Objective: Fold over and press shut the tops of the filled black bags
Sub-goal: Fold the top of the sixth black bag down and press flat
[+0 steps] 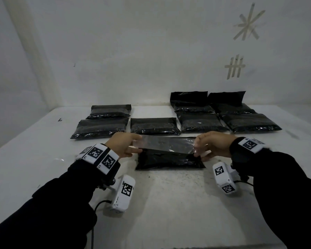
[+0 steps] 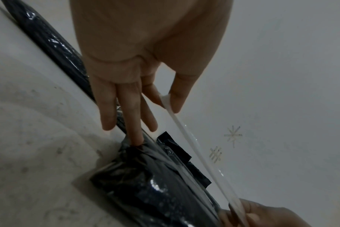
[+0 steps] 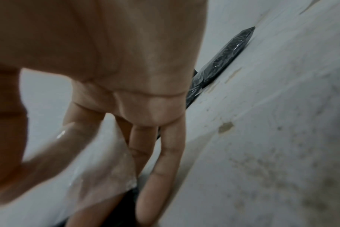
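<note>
Head view shows my left hand (image 1: 123,146) and right hand (image 1: 211,146) each pinching an end of the clear flap (image 1: 164,143) stretched between my fingertips above the filled black bag (image 1: 169,159); I should keep it taut and lower it squarely.

My right hand (image 3: 115,86) filled its wrist view, blurred, hiding most of the bag (image 3: 130,198) beneath. Both sleeves (image 1: 43,209) ran off the head view's bottom edge. I couldn't read the far bags' (image 1: 188,97) tops.
</note>
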Available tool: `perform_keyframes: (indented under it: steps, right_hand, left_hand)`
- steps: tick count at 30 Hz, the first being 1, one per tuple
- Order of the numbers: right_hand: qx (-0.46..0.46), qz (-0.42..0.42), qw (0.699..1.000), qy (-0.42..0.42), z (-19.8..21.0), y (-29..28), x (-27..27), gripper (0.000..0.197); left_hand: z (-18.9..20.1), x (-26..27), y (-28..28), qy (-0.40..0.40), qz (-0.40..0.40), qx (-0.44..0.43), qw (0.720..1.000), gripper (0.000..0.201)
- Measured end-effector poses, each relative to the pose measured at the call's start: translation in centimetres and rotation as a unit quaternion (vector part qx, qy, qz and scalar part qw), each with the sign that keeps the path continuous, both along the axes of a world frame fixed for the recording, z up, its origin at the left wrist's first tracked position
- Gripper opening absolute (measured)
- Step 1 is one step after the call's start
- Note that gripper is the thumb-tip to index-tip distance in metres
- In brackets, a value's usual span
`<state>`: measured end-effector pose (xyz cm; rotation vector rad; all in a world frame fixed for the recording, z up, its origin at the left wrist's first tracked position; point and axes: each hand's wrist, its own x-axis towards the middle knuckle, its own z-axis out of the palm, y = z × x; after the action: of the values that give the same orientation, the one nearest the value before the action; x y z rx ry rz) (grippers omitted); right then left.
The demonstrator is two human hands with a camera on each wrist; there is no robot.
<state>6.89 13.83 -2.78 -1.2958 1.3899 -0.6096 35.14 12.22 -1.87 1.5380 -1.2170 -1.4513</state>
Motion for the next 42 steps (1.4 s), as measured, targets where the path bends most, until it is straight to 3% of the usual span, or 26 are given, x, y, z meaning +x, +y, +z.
perform_keyframes:
  steps: [2, 13, 16, 42]
  right_hand:
    - [0.006, -0.012, 1.0, 0.007, 0.0, 0.1, 0.1, 0.018]
    - [0.005, 0.015, 1.0, -0.007, -0.3, 0.1, -0.8, 0.014]
    - [0.012, 0.004, 0.999, -0.034, -0.4, 0.0, -0.9, 0.025]
    - [-0.008, -0.032, 0.999, -0.001, -0.9, 0.2, -0.2, 0.024]
  left_hand:
    - [-0.1, 0.0, 0.1, -0.009, -0.002, 0.003, 1.0, 0.008]
    - [-1.3, 1.0, 0.5, -0.033, -0.024, -0.03, 0.999, 0.007]
    - [-1.6, 1.1, 0.7, -0.041, -0.026, -0.038, 0.998, 0.012]
    - [-2.9, 1.4, 0.7, -0.092, 0.002, -0.056, 0.994, 0.041]
